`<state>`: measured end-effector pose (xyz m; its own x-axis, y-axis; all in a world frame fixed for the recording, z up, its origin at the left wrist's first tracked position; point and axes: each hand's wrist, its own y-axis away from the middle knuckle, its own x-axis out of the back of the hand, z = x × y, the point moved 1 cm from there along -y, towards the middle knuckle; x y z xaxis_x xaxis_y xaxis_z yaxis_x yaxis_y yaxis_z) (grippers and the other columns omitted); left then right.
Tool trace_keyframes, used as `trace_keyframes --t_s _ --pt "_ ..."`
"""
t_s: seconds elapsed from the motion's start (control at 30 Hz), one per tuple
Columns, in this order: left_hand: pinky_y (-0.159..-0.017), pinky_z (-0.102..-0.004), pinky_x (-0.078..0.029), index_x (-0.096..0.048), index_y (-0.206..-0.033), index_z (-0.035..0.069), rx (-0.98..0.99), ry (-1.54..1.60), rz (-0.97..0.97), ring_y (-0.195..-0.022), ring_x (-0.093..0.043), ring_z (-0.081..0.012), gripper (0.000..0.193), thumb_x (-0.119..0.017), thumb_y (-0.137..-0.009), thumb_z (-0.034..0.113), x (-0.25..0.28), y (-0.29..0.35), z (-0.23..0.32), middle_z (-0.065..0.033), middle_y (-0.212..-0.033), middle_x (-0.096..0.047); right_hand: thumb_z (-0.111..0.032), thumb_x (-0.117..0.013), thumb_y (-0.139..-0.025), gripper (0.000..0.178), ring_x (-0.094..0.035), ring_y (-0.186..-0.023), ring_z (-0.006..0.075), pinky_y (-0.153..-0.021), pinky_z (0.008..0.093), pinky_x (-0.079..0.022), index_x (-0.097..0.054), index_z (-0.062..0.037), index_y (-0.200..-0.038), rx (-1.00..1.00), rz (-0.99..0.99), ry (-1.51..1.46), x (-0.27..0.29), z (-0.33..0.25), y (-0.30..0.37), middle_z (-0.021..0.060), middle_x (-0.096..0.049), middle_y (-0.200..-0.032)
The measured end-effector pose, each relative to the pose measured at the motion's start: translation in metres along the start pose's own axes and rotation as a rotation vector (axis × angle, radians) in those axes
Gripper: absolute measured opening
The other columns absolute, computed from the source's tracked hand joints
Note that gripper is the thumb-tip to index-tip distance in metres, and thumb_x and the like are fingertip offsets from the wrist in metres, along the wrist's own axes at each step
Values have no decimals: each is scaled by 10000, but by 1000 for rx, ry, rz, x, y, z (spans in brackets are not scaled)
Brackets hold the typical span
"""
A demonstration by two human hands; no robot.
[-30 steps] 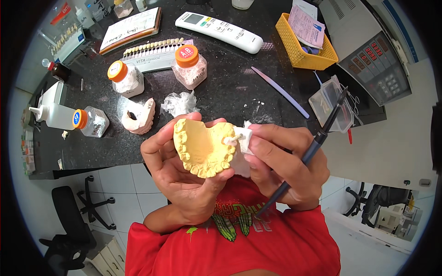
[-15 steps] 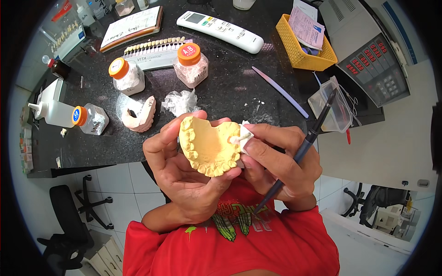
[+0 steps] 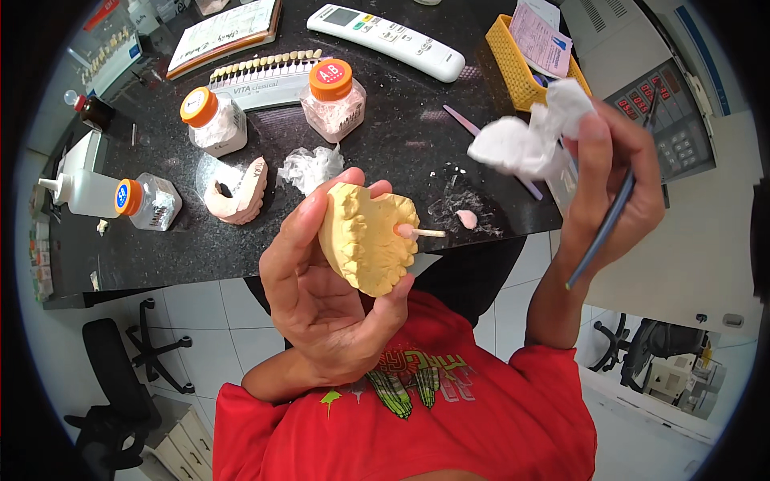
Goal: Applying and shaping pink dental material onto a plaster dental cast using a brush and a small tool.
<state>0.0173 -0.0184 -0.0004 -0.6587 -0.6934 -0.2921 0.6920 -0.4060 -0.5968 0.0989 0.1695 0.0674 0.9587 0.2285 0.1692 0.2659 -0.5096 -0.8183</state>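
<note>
My left hand [image 3: 329,297] holds up a yellow dental cast [image 3: 353,240], fingers and thumb around its edges and the row of teeth facing me. A small pinkish piece with a thin pale peg [image 3: 429,233] sits at the cast's right side, the peg sticking out. Raised at the right, my right hand [image 3: 613,172] pinches a crumpled white tissue [image 3: 521,144], clear of the cast. The same hand also grips a dark slim-handled brush [image 3: 605,228], slanting down to the left. A pink lump [image 3: 467,219] lies on the black countertop amid white powder.
Orange-lidded jars of powder [image 3: 333,104], a tooth shade guide [image 3: 269,92] and a pink dental cast [image 3: 237,196] stand beyond my left hand. Crumpled clear plastic [image 3: 311,168], a lavender tool [image 3: 459,120], a white remote [image 3: 385,40] and a yellow basket [image 3: 513,76] are there too.
My right hand has drawn the tissue away from the cast, up and to the right, the brush going with it. The peg now shows. My left hand has turned the cast slightly.
</note>
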Motion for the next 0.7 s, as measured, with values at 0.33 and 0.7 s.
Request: trace_keyframes --t_s 0.33,0.7 --pt "-956 -399 -484 -317 -1338 -19 -115 -269 -101 -1191 -510 -382 716 -610 -707 -189 31 -15 -3 -306 -1319 -393 3 -710 -761 127 -580 -612 113 -550 213 -453 -690 -11 -886 145 -375 192 -16 -3 7 85 -692 -826" --pt "-970 -442 -472 -251 -1379 -14 210 -416 -117 -1160 -536 -392 822 -706 -696 -52 49 -15 16 -276 -1331 -414 -455 -529 -922 531 -528 -546 156 -467 230 -403 -662 54 -999 -93 -297 -562 -18 -19 57 140 -623 -759"
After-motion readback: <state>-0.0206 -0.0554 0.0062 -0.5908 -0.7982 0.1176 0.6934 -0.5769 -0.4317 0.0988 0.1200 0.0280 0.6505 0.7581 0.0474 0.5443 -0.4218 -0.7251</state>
